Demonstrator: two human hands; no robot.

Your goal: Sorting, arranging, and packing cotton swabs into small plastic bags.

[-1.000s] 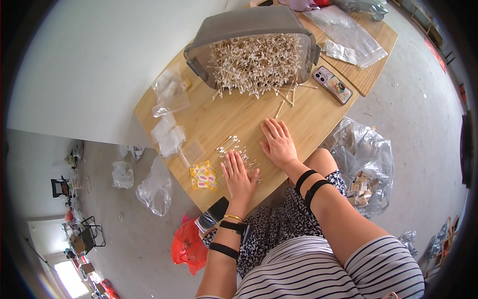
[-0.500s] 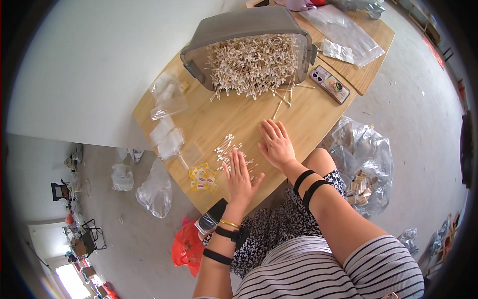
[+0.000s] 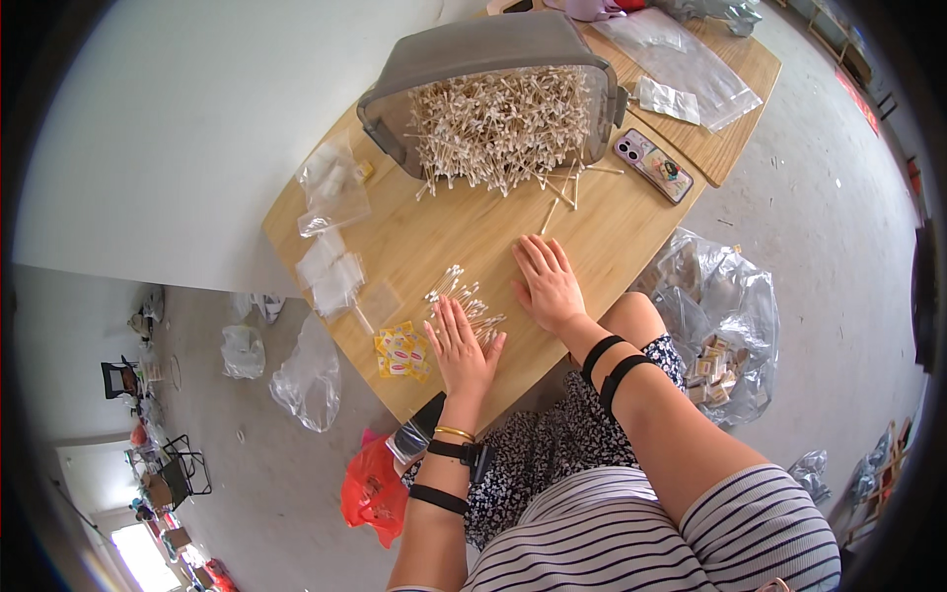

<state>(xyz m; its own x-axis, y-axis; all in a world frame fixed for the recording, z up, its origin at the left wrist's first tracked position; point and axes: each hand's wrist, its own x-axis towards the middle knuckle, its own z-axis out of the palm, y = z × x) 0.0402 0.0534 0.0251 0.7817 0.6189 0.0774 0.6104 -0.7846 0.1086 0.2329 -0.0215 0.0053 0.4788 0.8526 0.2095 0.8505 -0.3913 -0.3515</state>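
Note:
A small loose pile of cotton swabs [image 3: 454, 286] lies on the wooden table [image 3: 414, 227] near its front edge. My left hand [image 3: 461, 347] rests flat with fingers stretched at the near side of that pile, partly hiding some swabs. To the right, my right hand [image 3: 548, 286] lies palm down on the tabletop, fingers extended, holding nothing. Beside my left hand sits a cluster of yellow and white printed labels [image 3: 401, 351]. Farther back, a grey plastic bin [image 3: 483, 44] tipped on its side opens toward me, heaped with many cotton swabs [image 3: 503, 128].
Small clear plastic bags [image 3: 335, 281] lie along the table's left side. A phone [image 3: 653, 166] is by the right edge, with a few stray swabs [image 3: 560, 197] near the bin. On the floor stand a large clear bag [image 3: 725, 316] of small packs and a red bag [image 3: 373, 490].
My left hand has shifted slightly left and back toward me, uncovering more swabs on its right. My right hand has barely moved.

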